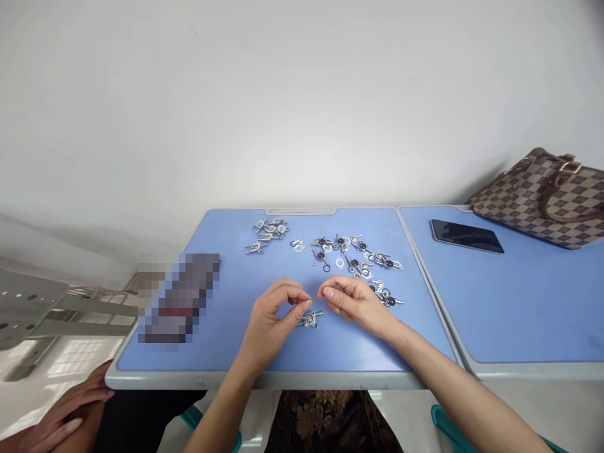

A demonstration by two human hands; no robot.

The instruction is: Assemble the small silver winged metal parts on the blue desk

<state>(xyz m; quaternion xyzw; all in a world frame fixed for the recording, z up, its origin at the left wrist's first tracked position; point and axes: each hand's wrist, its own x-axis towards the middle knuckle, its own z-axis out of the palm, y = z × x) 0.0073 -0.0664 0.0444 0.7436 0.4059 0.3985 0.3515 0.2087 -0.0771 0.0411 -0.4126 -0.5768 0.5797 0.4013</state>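
Observation:
My left hand (278, 311) is closed in a pinch, thumb against forefinger, over a tiny item too small to name. Close beside it, my right hand (353, 302) has its fingers curled together, and whatever they hold is hidden. A small silver metal fitting (310, 319) with thin prongs lies on the blue table (212, 352) just below my fingertips. Behind my right hand are several metal fittings with round black centres (362, 246), mixed with flat gaskets (340, 263) and black rings (326, 268). Several plain silver fittings (268, 236) sit grouped at the back left.
A second blue table (519, 314) adjoins on the right, bearing a dark phone (467, 236) and a checkered handbag (542, 195). A blurred-out object (182, 302) is at the left edge. Another person's hand (70, 409) rests at lower left. A white wall (302, 113) stands behind.

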